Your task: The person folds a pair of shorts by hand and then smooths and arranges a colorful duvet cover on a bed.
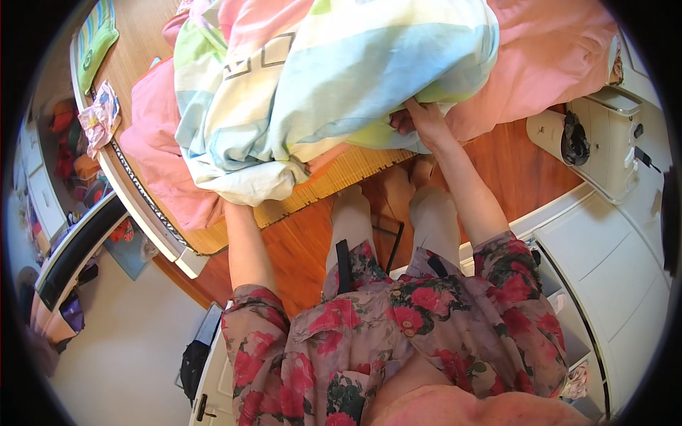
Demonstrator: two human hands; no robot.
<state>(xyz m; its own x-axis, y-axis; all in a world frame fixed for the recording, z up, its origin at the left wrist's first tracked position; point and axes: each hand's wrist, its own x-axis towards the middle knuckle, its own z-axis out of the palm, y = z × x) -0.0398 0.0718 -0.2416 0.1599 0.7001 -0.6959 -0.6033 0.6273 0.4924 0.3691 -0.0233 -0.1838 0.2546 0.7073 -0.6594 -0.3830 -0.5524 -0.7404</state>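
A large quilt [341,78] with pale blue, white, yellow and green patches lies bunched over the near side of the bed. At its right lower edge my right hand [425,122] is closed on the cloth, fingers curled under the green border. My left forearm [247,248] reaches up to the quilt's white lower corner [259,183]. That cloth covers my left hand, so its fingers are hidden. Beneath the quilt, pink bedding [526,67] spreads to the right, and more pink cloth [153,128] hangs at the left.
A woven mat [334,174] covers the bed, whose white frame [186,263] has a corner at lower left. A crumpled patterned cloth [99,117] and a green striped pillow [98,53] lie at the left edge. A white bedside cabinet [547,131] holding a black bag [575,138] stands right.
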